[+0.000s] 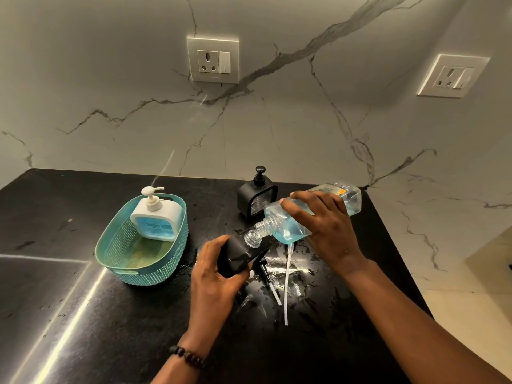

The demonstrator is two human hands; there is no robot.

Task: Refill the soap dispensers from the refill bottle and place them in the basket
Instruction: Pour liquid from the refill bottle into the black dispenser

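My right hand (325, 225) grips a clear refill bottle (288, 227) holding blue soap, tipped on its side with its threaded neck down-left. The neck meets the top of a black dispenser (238, 257), open without its pump and tilted in my left hand (213, 270). A black pump (267, 275) and a white pump tube (287, 284) lie on the wet counter just right of that dispenser. A teal basket (122, 261) at the left holds a white dispenser (156, 217) with blue soap. A second black dispenser (256, 199) with its pump on stands at the back.
The black stone counter (83, 314) is wet with splashes around the pumps. Its right edge drops off beyond my right arm. A marble wall with two sockets (212, 60) rises behind.
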